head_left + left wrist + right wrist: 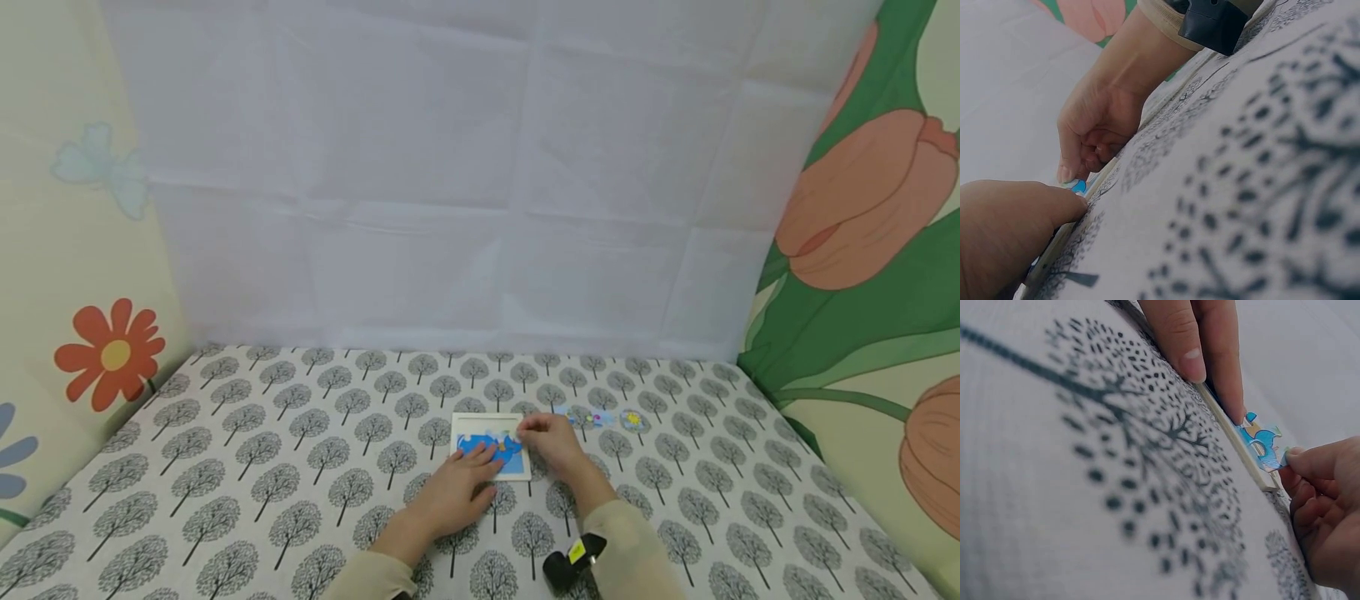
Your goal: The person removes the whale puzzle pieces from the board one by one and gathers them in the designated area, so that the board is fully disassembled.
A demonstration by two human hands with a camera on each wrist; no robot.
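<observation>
A small jigsaw puzzle with a pale frame (pixel 453 437) lies on the tablecloth, a blue picture filling its lower part. Laid flat over the picture's left side, my left hand (pixel 453 496) presses down with straight fingers; its fingertips (pixel 1194 367) show at the frame's near edge in the right wrist view. At the frame's right side, my right hand (pixel 557 446) pinches a blue puzzle piece (pixel 1266 440) between thumb and forefinger, tilted up over the frame. Its other fingers are curled in.
Loose light-blue puzzle pieces (pixel 588 417) lie right of the frame, with a round flower-patterned piece (pixel 633 420) beside them. A black wrist camera (pixel 573 562) sits by the right sleeve. A white sheet (pixel 420 183) hangs behind the tree-print tablecloth (pixel 285 483).
</observation>
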